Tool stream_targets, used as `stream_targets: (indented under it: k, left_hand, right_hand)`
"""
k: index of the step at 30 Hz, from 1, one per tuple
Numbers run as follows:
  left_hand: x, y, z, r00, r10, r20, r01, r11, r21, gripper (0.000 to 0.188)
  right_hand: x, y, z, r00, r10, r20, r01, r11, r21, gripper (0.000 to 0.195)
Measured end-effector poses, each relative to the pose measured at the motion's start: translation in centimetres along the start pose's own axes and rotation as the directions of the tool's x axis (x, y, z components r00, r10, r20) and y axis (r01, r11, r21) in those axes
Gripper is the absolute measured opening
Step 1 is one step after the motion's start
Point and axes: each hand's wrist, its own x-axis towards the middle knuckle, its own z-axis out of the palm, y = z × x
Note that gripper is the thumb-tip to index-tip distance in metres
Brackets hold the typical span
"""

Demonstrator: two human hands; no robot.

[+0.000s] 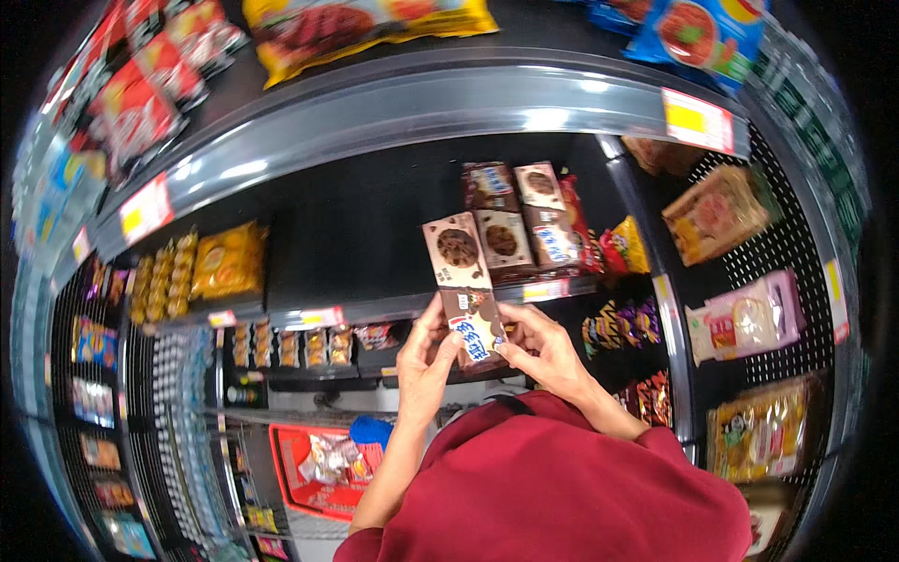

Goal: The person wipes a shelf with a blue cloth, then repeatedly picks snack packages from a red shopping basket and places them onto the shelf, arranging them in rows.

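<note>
A long cookie packet point(460, 260), pink at one end and brown at the other, is held by its brown end between both hands. My left hand point(426, 351) grips the left side with the thumb on its front. On the right side, my right hand point(544, 349) pinches the lower corner, its other fingers curled behind. Just beyond the held packet, similar cookie packets point(502, 239) stand upright in rows on a black shelf, beside red packages point(579, 228).
A metal shelf edge point(421, 105) with price tags crosses above. Yellow packages point(228, 260) stand at the left of the shelf. Wrapped bread point(744, 316) lies at the right. Below left, a red basket point(281, 467) holding packaged goods sits near a blue item point(371, 430).
</note>
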Motion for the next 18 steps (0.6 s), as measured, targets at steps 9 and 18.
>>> stream_targets:
  k: [9,18]
  left_hand:
    - [6.3,0.0,5.8,0.991,-0.03,0.131,0.019,0.996,0.087,0.048]
    - [12.2,-1.1,9.8,0.982,-0.024,0.188,-0.022,0.971,0.238,0.044]
  right_hand:
    - [1.4,-0.9,-6.0,0.962,-0.041,-0.271,0.022,0.997,-0.072,0.042]
    - [4.5,1.2,-10.9,0.927,-0.084,-0.366,0.038,0.991,-0.13,0.039]
